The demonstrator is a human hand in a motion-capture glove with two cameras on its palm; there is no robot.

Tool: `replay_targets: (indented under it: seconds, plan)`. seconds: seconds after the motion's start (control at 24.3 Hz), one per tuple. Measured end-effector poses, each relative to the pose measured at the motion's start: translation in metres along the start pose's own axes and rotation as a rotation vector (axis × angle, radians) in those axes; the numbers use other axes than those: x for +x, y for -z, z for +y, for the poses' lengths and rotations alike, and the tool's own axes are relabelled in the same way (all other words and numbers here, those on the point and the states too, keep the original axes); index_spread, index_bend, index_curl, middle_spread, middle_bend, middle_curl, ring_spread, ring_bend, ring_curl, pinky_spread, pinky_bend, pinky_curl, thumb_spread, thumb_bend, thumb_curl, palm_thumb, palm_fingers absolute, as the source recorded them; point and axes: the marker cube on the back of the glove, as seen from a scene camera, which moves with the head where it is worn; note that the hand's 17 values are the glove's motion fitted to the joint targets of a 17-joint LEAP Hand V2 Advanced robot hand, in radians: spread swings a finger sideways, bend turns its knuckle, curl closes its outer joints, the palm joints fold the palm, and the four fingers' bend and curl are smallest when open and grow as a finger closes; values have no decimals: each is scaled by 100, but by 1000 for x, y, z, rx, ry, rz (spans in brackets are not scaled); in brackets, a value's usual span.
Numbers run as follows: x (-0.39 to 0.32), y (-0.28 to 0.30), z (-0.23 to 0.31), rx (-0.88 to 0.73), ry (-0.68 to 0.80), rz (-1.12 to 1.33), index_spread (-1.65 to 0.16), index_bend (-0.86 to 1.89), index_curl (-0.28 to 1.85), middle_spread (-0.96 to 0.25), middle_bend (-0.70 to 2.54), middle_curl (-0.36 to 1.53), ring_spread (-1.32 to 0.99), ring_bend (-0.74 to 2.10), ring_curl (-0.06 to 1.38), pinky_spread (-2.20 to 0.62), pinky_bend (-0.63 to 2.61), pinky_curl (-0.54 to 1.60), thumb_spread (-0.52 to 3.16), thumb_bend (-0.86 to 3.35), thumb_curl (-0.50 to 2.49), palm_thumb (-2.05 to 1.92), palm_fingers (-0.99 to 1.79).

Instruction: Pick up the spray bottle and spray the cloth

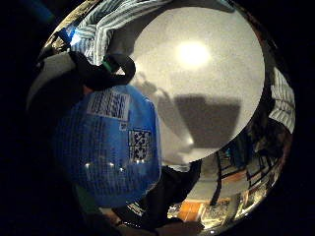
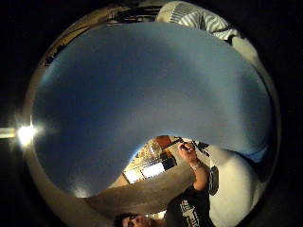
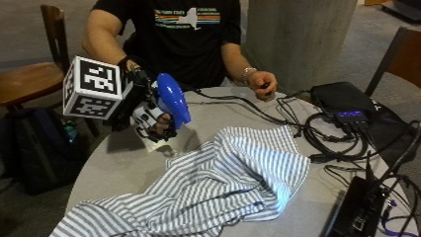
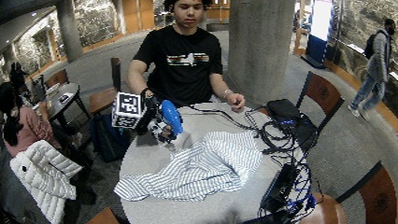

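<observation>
Outside view: gloved right hand (image 3: 154, 121) has the blue spray bottle (image 3: 174, 102) gripped and lifted over the table, pickup done; striped cloth (image 3: 224, 187) not visibly sprayed.

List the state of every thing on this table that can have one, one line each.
spray bottle: lifted off the table, gripped by the right hand, tilted.
right hand: fingers curled round the bottle.
striped cloth: lying crumpled and spread on the table, untouched.
bare hand: loosely curled above the table's far edge.
</observation>
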Motion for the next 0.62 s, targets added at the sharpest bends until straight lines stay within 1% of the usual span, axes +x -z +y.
replay_targets:
  seconds: [0.62]
  plan:
    - [1,-3,2,-20,-24,21,-18,19,54,-5,32,49,-7,28,39,24,34,30,58,-3,67,103,116]
